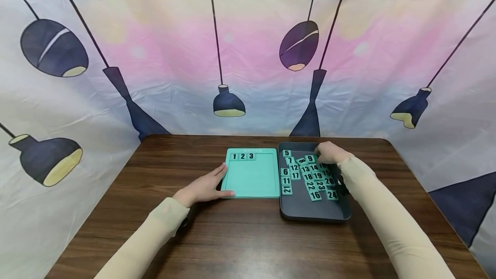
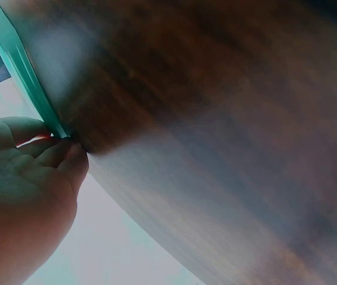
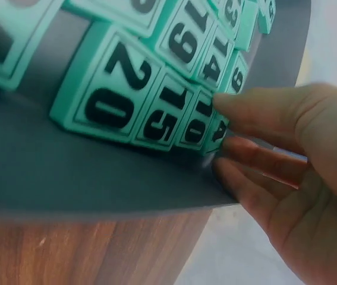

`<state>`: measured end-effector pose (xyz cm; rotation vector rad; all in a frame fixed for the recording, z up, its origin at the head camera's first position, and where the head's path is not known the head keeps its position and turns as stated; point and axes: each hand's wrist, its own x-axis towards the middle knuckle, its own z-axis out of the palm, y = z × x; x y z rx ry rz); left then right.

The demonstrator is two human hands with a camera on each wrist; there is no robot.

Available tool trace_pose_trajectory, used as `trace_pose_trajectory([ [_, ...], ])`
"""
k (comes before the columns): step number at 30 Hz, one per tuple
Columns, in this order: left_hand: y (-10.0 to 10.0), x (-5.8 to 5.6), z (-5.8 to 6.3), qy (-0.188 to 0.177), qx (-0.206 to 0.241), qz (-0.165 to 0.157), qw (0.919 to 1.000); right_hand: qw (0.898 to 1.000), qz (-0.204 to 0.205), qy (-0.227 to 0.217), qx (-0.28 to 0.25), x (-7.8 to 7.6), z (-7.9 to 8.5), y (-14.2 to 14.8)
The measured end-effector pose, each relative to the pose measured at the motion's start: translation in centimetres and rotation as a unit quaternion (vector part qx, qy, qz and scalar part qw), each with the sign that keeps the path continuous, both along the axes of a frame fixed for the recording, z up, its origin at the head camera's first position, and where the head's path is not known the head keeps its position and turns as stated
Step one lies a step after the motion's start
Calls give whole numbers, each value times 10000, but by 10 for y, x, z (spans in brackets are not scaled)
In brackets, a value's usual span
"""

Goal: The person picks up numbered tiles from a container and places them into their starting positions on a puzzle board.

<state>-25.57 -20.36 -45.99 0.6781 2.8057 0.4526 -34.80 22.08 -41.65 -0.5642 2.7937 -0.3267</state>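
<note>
A teal square puzzle board [image 1: 252, 180] lies flat on the table, with the number tiles 1, 2 and 3 [image 1: 242, 156] in a row at its upper left. My left hand [image 1: 203, 187] holds the board's near left corner, thumb on the near edge and fingers along the left side. Over the far right of a dark grey tray [image 1: 310, 212], my right hand [image 1: 331, 153] reaches in among loose teal number tiles. Thumb and fingers pinch the number 4 tile [image 3: 219, 130], which sits against the number 10 tile [image 3: 195, 122].
Several tiles lie face up in the tray, including the 20 tile [image 3: 115, 89] and the 24 tile [image 1: 332, 195]. The tray stands against the board's right side. A brown wooden table [image 1: 248, 236] carries both, with a printed cloth [image 1: 166, 55] hanging behind.
</note>
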Motion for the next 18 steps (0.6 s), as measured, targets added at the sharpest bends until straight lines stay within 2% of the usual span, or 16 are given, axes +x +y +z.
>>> trace_pose_trajectory([
  [10, 2, -1, 0, 5, -27, 15, 10000, 9997, -111, -195, -128, 0, 1, -3],
  [18, 3, 1, 2, 2, -26, -5, 10000, 9998, -77, -20, -187, -1, -4, -2],
])
